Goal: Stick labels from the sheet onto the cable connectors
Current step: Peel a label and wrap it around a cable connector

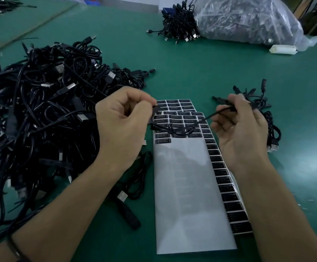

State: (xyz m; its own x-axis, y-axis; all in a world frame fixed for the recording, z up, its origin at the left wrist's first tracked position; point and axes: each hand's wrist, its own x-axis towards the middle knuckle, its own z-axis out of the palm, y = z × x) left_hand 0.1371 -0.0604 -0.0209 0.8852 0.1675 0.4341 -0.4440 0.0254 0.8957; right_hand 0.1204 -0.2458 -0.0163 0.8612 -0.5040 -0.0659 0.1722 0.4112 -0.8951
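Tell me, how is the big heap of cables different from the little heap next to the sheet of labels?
The big heap is far larger and sprawls left of the label sheet; the little heap sits right of it. Many silver plugs show in the big heap, hardly any in the little heap. Both are tangled black cables on the green table.

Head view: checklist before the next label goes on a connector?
1. Cable held by both hands: ok; left hand pinches its end, right hand grips farther along.
2. Labels left on label sheet: ok, rows at far end.
3. Sheet clear of cable: not ok, slack drapes over the labels.
4. Label already on the pinched connector: cannot tell, blurred.
5. Cable pile at hand: ok, beside left arm.
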